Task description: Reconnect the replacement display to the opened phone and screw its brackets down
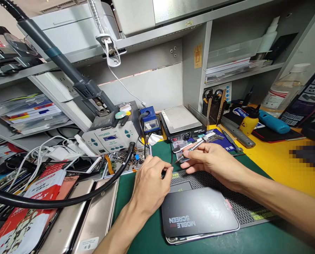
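My right hand (202, 158) grips a slim silver precision screwdriver (195, 146), held slanted with its thin tip pointing down and left. My left hand (153, 180) is closed in a pinch close to that tip; what its fingertips hold, if anything, is too small to make out. Below both hands lies a phone (199, 213) with a dark face reading MOBILE SCREEN, resting partly on a black textured mat (248, 204). A smaller dark rectangular piece (181, 187) shows just above it, partly covered by my left hand and the phone.
Behind my hands stand a hot plate (182, 118), a grey rework station (112, 135) and a tray of small parts (124, 158). A thick black hose (67, 204) loops across the left, over several phones (94, 211). A yellow bottle (249, 121) stands at the right.
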A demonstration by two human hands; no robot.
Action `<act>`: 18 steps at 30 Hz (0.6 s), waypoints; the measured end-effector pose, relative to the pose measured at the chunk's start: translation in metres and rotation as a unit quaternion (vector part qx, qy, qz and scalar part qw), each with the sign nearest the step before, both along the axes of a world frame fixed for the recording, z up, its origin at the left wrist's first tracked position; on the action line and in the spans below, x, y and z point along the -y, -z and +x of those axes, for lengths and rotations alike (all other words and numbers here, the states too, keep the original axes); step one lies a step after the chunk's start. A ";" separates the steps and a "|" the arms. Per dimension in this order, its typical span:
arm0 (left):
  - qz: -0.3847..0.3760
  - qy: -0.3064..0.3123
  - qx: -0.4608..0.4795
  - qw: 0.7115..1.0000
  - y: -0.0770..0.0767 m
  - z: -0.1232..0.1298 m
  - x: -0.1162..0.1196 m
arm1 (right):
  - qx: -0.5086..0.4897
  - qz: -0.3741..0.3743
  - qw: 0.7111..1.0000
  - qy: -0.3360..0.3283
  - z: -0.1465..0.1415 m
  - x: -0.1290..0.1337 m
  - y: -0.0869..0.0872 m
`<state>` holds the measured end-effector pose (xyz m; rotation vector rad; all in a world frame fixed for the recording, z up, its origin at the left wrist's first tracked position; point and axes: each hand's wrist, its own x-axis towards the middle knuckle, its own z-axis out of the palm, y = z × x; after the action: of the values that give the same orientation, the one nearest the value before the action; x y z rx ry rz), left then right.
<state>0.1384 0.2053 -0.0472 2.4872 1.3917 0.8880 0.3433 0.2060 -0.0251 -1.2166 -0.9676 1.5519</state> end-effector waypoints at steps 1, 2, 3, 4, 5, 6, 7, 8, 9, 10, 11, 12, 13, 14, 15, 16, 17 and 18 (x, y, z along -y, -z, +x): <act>-0.002 -0.001 0.002 1.000 0.000 0.000 0.000 | -0.002 0.002 1.000 0.002 0.000 0.000 0.000; -0.004 -0.001 0.004 1.000 0.000 0.000 0.000 | -0.004 0.003 1.000 0.004 0.000 0.000 0.000; -0.006 -0.002 0.006 1.000 0.000 0.000 0.001 | -0.006 0.004 1.000 0.005 0.000 0.000 0.000; -0.008 -0.001 0.009 1.000 0.000 0.000 0.001 | -0.007 0.005 1.000 0.005 0.000 0.000 0.000; -0.011 -0.001 0.013 1.000 0.000 0.000 0.001 | -0.008 0.005 1.000 0.005 0.000 0.000 0.000; -0.012 -0.001 0.017 1.000 0.000 0.001 0.001 | -0.009 0.005 1.000 0.004 0.000 0.000 0.000; -0.013 0.000 0.021 1.000 0.000 0.001 0.001 | -0.009 0.005 1.000 0.003 0.001 0.000 0.000; -0.013 0.000 0.024 1.000 0.001 0.001 0.001 | -0.009 0.006 1.000 0.002 0.001 0.000 0.000; -0.012 0.000 0.027 1.000 0.001 0.001 0.000 | -0.010 0.007 1.000 0.002 0.001 0.000 0.000; -0.011 0.000 0.029 1.000 0.001 0.001 0.000 | -0.010 0.009 1.000 0.002 0.001 0.001 0.000; -0.009 -0.001 0.030 1.000 0.001 0.001 0.000 | -0.011 0.010 1.000 0.002 0.001 0.001 0.000; -0.008 -0.002 0.030 1.000 0.001 0.001 0.000 | -0.010 0.011 1.000 0.001 0.001 0.001 0.001; -0.006 -0.002 0.030 1.000 0.002 0.001 0.000 | -0.010 0.012 1.000 0.001 0.001 0.001 0.001; -0.004 -0.003 0.029 1.000 0.002 0.001 0.000 | -0.010 0.013 1.000 0.000 0.001 0.001 0.001; -0.002 -0.004 0.029 1.000 0.002 0.001 -0.001 | -0.010 0.014 1.000 -0.001 0.001 0.001 0.001; 0.000 -0.004 0.027 1.000 0.002 0.001 -0.001 | -0.009 0.014 1.000 -0.001 0.001 0.001 0.001; 0.002 -0.004 0.026 1.000 0.002 0.001 -0.001 | -0.009 0.015 1.000 0.000 0.001 0.001 0.001; 0.003 -0.005 0.026 1.000 0.002 0.001 -0.001 | -0.008 0.016 1.000 0.001 0.001 0.001 0.001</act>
<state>0.1389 0.2066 -0.0496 2.4458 1.3875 0.9522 0.3444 0.2052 -0.0260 -1.1808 -0.9772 1.5381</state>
